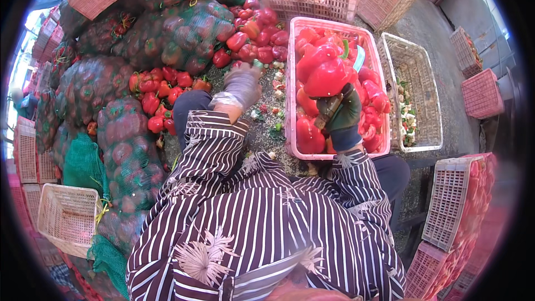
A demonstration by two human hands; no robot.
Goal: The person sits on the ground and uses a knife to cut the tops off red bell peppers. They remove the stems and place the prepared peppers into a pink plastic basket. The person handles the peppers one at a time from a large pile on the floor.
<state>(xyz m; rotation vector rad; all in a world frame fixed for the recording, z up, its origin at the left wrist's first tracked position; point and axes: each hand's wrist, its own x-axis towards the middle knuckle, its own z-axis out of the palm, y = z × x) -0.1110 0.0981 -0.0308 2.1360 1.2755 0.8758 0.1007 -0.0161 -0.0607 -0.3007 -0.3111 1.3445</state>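
Note:
My left hand (241, 85), in a clear plastic glove, is blurred beside the loose red bell peppers (250, 35). Something small and greenish shows at its fingertips; whether it is held is unclear. My right hand (345, 113), in a dark glove, grips the wooden handle of a knife (330, 113) over the pink plastic crate (288, 92). The blade rises past a large red bell pepper (328, 77) lying against that hand, on top of other red peppers with some cut openings. A green stem stands up close to the blade.
Mesh sacks of peppers (129, 154) are heaped at the left, with more loose peppers (154, 92) beside them. Pepper cores lie in a whitish crate (436, 117) at the right and scraps litter the floor (267, 110). Another crate (309, 2) with pepper pieces stands ahead; filled crates (449, 200) are stacked at right.

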